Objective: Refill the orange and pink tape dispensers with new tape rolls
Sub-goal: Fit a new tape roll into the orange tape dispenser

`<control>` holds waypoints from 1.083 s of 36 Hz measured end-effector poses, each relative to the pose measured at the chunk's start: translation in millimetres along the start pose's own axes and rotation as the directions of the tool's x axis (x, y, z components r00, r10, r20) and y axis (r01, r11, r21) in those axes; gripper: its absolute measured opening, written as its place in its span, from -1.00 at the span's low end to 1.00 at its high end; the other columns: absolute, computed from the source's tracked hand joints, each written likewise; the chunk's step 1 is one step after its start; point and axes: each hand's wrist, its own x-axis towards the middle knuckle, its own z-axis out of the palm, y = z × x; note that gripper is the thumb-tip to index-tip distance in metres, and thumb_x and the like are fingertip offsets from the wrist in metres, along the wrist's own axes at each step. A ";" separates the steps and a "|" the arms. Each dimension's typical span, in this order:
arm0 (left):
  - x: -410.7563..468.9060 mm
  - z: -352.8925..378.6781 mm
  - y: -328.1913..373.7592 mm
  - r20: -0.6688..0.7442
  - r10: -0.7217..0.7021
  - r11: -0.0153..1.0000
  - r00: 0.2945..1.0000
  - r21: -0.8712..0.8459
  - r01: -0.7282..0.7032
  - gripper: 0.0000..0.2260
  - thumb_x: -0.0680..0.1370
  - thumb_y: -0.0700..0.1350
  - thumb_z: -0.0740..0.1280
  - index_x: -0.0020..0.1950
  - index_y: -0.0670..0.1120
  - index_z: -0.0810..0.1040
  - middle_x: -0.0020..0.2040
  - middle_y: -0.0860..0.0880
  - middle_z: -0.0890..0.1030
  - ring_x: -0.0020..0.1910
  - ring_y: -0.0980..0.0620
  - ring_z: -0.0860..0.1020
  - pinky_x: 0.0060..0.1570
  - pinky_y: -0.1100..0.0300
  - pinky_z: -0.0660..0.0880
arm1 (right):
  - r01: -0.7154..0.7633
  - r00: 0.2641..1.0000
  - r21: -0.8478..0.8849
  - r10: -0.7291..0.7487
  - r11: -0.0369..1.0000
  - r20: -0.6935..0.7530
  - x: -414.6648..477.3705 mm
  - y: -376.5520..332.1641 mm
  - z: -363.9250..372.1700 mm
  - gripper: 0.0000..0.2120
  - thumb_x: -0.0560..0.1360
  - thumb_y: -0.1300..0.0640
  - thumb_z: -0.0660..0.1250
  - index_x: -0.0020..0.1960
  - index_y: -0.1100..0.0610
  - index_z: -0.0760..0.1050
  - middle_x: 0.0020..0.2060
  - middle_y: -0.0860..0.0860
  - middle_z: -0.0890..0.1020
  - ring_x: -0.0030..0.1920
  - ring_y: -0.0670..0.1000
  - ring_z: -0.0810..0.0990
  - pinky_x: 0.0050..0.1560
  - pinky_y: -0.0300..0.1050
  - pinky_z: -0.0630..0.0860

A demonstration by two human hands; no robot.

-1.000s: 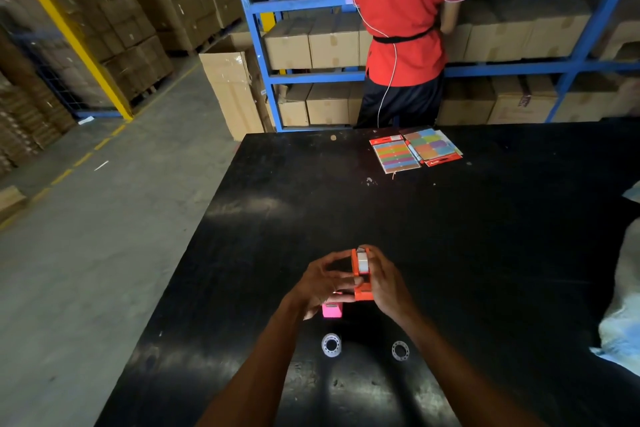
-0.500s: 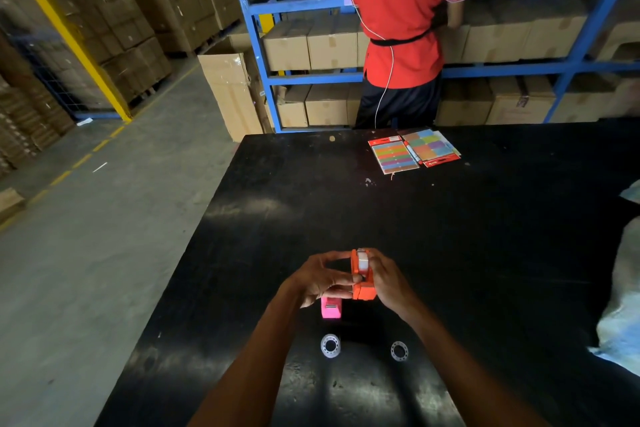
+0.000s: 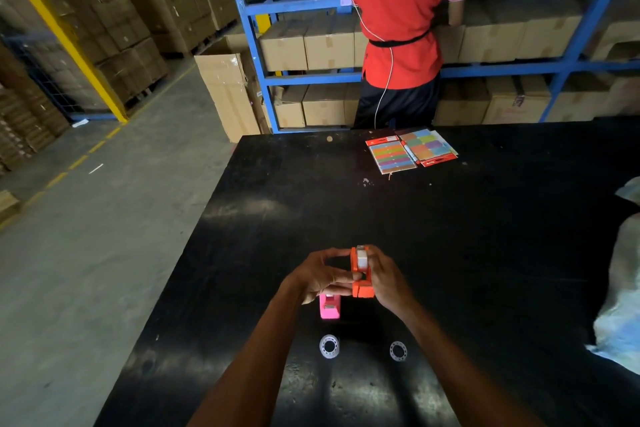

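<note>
A small boxy orange plastic tape dispenser (image 3: 361,276) with a pale tape roll (image 3: 362,259) seated in it is held just above the glossy black tabletop (image 3: 485,236), pinched between the left hand (image 3: 320,276) and right hand (image 3: 382,279), both grips closed on it. The small pink plastic tape dispenser (image 3: 329,307) is parked on the tabletop right under the left hand, with two clear ring-shaped tape cores (image 3: 329,346) lying flat nearer the body. No readable writing can be made out on any of it, tbh.

A black table (image 3: 485,253) bears a pink dispenser (image 3: 329,308), two tape rings (image 3: 329,346), and coloured sticky-note packs (image 3: 410,150).
</note>
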 end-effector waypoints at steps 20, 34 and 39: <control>2.0 14.7 -25.3 -0.120 0.271 0.960 0.955 0.102 -0.260 -0.46 0.43 -0.23 0.50 0.37 0.00 0.44 0.00 -0.15 0.71 -0.01 -0.02 0.70 0.09 0.05 0.61 | -0.006 0.999 0.114 0.010 0.993 -0.039 -2.8 -7.5 6.0 -0.69 0.68 -0.04 -0.01 0.25 -0.01 0.44 0.05 0.08 0.62 -0.01 -0.01 0.66 -0.12 -0.19 0.58; -10.4 21.0 -28.4 -0.119 0.143 0.952 0.983 -0.256 -0.169 -0.67 0.62 0.06 0.19 0.27 -0.05 0.57 0.20 -0.14 0.65 0.21 -0.12 0.61 0.30 -0.07 0.49 | 0.112 0.992 -0.004 -0.112 0.994 -0.061 -5.1 -7.6 -1.8 -0.54 0.59 -0.12 -0.02 0.34 0.01 0.45 0.22 0.03 0.59 0.22 0.02 0.56 0.32 0.12 0.45; 1.5 39.6 -29.2 -0.155 0.080 0.900 0.985 -0.413 -0.138 -0.55 0.66 0.11 0.03 0.31 -0.11 0.54 0.22 -0.20 0.63 0.24 -0.13 0.59 0.20 0.02 0.52 | 0.130 0.978 -0.319 -0.174 0.939 -0.113 -5.6 -5.5 5.5 -0.48 0.56 -0.17 -0.13 0.41 -0.09 0.35 0.26 0.00 0.48 0.29 0.01 0.43 0.27 0.00 0.21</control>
